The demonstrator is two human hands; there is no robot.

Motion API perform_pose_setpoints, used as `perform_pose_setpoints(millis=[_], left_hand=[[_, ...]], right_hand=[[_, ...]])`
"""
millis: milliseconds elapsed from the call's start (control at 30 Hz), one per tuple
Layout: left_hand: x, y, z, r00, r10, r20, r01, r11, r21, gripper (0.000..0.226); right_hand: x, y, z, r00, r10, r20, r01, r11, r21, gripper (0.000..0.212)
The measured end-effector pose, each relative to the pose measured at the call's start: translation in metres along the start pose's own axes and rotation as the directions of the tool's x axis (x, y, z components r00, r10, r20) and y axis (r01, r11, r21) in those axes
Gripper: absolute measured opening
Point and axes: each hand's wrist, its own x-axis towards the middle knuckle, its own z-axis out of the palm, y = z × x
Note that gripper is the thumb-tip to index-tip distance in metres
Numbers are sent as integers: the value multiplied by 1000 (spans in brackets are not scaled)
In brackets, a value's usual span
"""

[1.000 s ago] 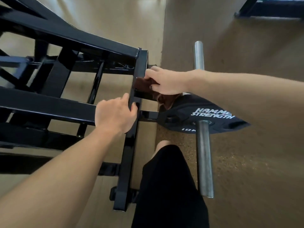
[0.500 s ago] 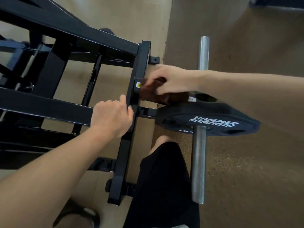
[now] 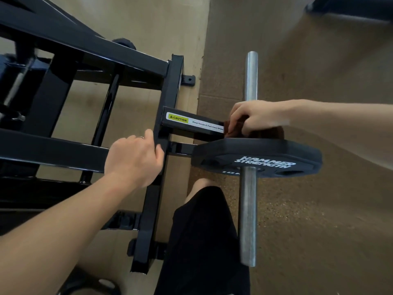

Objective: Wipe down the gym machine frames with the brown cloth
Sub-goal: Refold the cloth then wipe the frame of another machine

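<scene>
Brown cloth (image 3: 276,133) bunched in right hand (image 3: 255,118); left hand (image 3: 134,160) grips black frame (image 3: 168,103).

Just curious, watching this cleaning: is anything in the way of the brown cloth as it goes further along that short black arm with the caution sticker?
Yes. The weight plate on the steel bar sits right beside the brown cloth gripped by the right hand, blocking that outer end. Toward the caution sticker, the short arm looks clear.

A gym: black steel machine frame (image 3: 119,54), Hammer Strength weight plate (image 3: 257,157) on a steel bar (image 3: 247,216), speckled rubber flooring (image 3: 319,220).
</scene>
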Motion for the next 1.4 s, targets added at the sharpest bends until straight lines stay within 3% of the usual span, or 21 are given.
perform_pose_setpoints(millis=[133,233,300,433,533,600,667,733,833,900,1000,1100,1200,1300,1400], left_hand=[[1,-1,1,1000,4,-28,-5,1000,-14,24],[0,-1,1,1000,-3,-31,2,1000,-16,23],[0,0,2,1000,-5,-28,5,1000,-26,22],[1,0,3,1000,-12,-14,12,999,-33,24],[0,0,4,1000,-3,-23,3,999,-33,24],[1,0,4,1000,0,-29,-1,999,-32,24],[1,0,5,1000,-11,-20,10,999,-36,24],[1,0,4,999,-23,-23,21,998,-65,24],[2,0,3,999,-32,-33,30,997,-76,24],[0,0,4,999,-32,-31,29,997,-69,24],[0,1,5,999,-29,-40,27,998,-54,22],[-1,0,6,998,-24,-52,21,998,-53,21],[-1,-1,9,997,-27,-73,22,998,-58,21],[-1,-1,8,993,-28,-111,18,996,-86,22],[-1,-1,6,990,-27,-136,16,996,-86,21]], right_hand=[[28,-58,-7,993,-115,-22,117,971,209,35],[47,-90,-5,982,-186,-18,186,968,169,35],[44,-76,-8,991,-130,23,126,984,128,36],[9,-18,-9,989,98,107,-80,984,-156,40],[7,-24,-6,982,156,110,-124,959,-255,33],[22,-47,-9,992,117,53,-106,979,-172,30],[41,-80,-10,1000,18,-7,-17,993,113,33],[57,-115,-2,993,-88,-84,111,935,338,29],[66,-131,10,962,-216,-169,249,944,215,27],[53,-105,10,964,-249,-96,261,954,150,37],[24,-50,4,990,-138,14,135,982,132,44],[14,-29,4,1000,1,20,-2,998,55,45],[25,-61,3,999,-31,-21,34,980,198,36],[54,-116,14,975,-123,-185,187,906,380,31],[67,-139,25,937,-175,-302,250,940,232,26]])
